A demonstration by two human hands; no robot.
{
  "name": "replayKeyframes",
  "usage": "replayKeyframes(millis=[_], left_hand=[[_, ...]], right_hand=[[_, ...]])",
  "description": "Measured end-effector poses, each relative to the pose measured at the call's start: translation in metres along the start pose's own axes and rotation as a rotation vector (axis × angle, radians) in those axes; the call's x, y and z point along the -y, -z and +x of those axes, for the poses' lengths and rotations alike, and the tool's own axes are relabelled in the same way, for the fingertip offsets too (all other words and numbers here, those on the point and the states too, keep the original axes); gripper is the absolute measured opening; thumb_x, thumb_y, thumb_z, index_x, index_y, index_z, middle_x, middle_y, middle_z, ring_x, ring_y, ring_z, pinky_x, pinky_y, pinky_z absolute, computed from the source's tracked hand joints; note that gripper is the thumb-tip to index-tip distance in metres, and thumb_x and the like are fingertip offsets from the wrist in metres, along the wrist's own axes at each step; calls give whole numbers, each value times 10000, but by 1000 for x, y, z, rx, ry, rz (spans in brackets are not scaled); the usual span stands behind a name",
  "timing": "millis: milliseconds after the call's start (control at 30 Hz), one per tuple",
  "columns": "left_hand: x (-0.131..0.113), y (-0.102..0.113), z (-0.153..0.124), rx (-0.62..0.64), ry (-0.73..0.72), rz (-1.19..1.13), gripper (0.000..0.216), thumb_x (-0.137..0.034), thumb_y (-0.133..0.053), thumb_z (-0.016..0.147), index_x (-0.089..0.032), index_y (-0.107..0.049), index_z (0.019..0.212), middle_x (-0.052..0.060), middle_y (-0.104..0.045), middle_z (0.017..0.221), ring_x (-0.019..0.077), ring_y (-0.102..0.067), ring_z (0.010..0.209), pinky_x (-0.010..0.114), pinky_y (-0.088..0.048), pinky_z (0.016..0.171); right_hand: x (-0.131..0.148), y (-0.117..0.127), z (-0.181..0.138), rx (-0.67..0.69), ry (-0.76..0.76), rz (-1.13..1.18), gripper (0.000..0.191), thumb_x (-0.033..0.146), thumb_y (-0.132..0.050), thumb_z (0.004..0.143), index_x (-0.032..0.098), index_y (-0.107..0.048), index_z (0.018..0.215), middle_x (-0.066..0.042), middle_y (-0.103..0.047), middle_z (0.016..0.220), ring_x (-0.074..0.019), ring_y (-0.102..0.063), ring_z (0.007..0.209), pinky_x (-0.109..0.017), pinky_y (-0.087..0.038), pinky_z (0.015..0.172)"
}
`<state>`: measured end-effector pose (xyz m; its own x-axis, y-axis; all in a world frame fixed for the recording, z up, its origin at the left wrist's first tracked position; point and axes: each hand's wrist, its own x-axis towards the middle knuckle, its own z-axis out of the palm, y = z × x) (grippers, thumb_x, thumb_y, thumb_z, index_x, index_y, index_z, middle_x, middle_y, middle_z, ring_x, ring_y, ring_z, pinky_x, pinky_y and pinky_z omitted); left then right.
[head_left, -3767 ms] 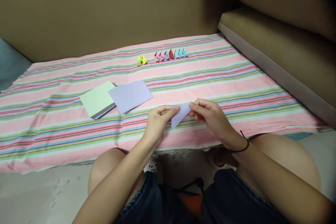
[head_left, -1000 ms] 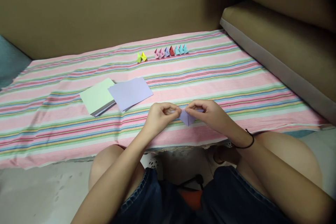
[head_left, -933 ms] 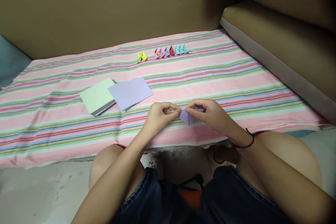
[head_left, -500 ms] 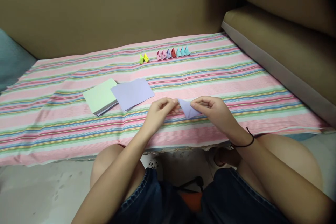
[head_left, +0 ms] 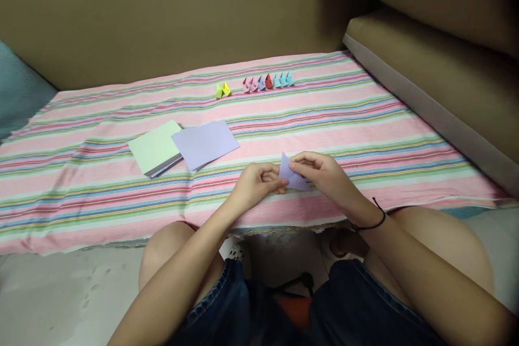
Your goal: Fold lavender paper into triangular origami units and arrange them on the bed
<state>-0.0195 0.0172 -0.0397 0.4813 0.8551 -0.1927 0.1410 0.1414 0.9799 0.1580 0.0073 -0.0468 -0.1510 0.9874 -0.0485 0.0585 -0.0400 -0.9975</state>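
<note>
The folded purple paper [head_left: 298, 181] is near the middle of the front edge of the surface [head_left: 381, 130], which a striped cloth covers. Both hands hold it. The left hand [head_left: 259, 184] keeps a narrow grip, with the thumb on the left part of the paper and the other fingers curled. The right hand [head_left: 320, 170] pinches the paper from the other side, between thumb and fingertips; a black cord [head_left: 381, 216] goes around this wrist. One point of the paper is directed to the far edge. I cannot tell if the paper touches the cloth.

To the left of the hands, between the front and far edges, lies a stack with a pale green top sheet [head_left: 156, 148]. Just beside it, some purple sheets [head_left: 206, 145] overlap its right corner.

Nearer to the far edge stand small folded pieces: one lime green [head_left: 219, 91] and one yellow [head_left: 226, 90] together, then, a little apart to the right, a row of two pink [head_left: 253, 85], one purple [head_left: 261, 84], one red [head_left: 268, 82] and three light blue [head_left: 283, 80].
</note>
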Motion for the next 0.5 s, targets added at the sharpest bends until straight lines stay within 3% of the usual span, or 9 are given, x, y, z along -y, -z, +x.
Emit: replayKeyframes(millis=[200,367,500], left_hand=[[-1,-2,-2,56,36,61,219,-260,-780,663,-115,-703,808,53,-707,636,147,-665,612,245,-527,623],[-1,3,0,-116,34,-18,198,-276,-770,672,-123,-703,778,40,-705,663,119,-632,603,227,-494,610],[5,6,4,-261,-77,-115,208,-305,-752,690,-149,-721,823,24,-712,718,117,-623,645,235,-489,647]], right_hand=[[1,-2,1,-54,20,29,136,314,-650,751,178,-640,760,9,-619,686,-122,-572,659,-256,-461,638],[4,0,2,-145,-49,170,137,318,-654,743,192,-601,740,23,-613,675,-125,-608,614,-276,-525,638],[3,1,2,-109,-91,219,147,302,-688,719,205,-582,748,29,-633,670,-139,-650,621,-319,-556,723]])
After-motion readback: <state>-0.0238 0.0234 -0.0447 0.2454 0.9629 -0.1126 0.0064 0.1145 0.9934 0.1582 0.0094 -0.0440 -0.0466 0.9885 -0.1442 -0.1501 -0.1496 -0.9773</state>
